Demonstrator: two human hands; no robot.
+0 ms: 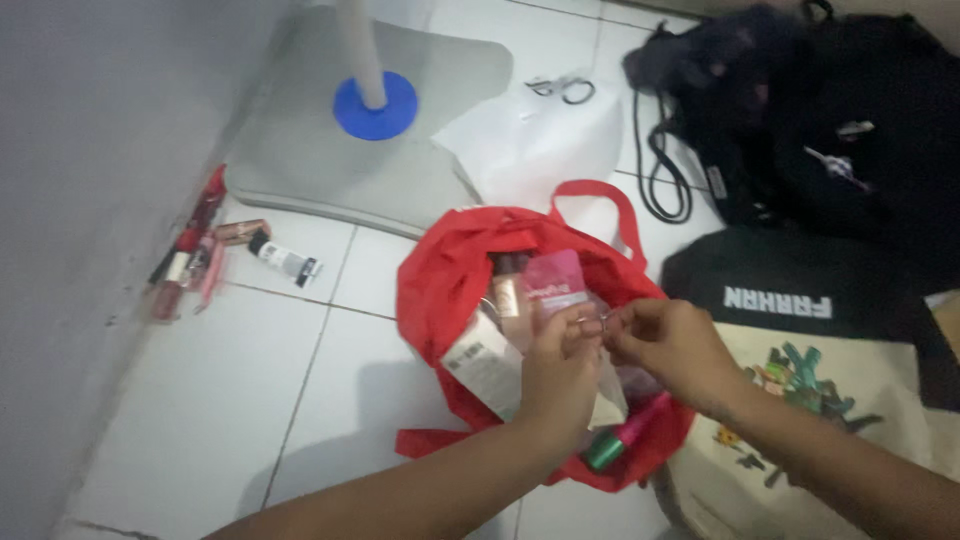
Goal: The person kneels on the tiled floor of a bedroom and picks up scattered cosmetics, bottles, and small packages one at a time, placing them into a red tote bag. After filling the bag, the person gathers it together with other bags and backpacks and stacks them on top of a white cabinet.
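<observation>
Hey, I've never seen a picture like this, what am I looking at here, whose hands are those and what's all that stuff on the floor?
There is no machine here. A person wears a camera on their head, so this one picture looks down at their own two bare hands.

The left hand and right hand meet over an open red cloth bag on a white tiled floor. Together they pinch a small clear packet; what is in it is too blurred to tell. The bag holds a pink pouch, bottles and a green-capped tube.

By the wall on the left lies a row of small cosmetics. Behind it stands a grey fan base with a blue ring. To the right are a black backpack and a cream printed tote bag.
</observation>
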